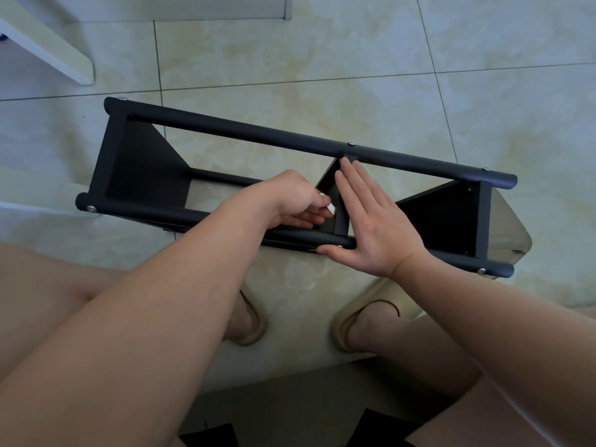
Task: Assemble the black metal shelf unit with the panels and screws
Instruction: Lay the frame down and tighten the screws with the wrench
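Likely a room in a home: glossy cream marble-look floor tiles [290, 59] with dark grout lines, a white furniture base [48, 46] top left, beige slippers [364, 321] on the feet

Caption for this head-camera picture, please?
Right hand flat on the middle panel of a black shelf; left hand beside it.

Pale tile floor [322, 53]. On it: black shelf unit [245, 132] laid on side, beige slippers [361, 321] near, white board [58, 56] top-L.

Right hand [374, 221] presses middle panel [341, 222] (fingers [353, 188] straight).
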Available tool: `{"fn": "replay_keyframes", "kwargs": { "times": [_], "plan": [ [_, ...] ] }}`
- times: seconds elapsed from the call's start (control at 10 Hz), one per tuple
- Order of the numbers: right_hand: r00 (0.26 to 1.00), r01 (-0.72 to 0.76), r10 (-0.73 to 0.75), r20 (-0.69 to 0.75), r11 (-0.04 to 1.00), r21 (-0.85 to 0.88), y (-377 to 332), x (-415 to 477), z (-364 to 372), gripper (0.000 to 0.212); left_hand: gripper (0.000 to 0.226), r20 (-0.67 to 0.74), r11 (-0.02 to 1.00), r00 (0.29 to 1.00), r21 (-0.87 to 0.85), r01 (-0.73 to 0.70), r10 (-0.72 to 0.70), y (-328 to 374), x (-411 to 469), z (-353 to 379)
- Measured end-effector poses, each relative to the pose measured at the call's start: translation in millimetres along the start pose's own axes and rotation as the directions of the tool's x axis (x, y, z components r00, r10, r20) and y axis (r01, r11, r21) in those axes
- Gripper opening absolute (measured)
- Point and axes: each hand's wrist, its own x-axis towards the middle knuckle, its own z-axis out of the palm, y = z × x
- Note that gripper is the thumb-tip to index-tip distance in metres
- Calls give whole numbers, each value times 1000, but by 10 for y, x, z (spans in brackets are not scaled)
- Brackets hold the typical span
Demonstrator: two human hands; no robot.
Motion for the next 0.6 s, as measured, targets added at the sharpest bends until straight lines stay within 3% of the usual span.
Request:
{"fn": "replay_keyframes", "kwargs": {
  "times": [0.6],
  "plan": [
    [1000, -16, 16, 19, 1000, 0, -11, 0, -15, 110, 22, 75, 958, 994, 270, -93, 76, -43, 8, -61]
  ]
}}
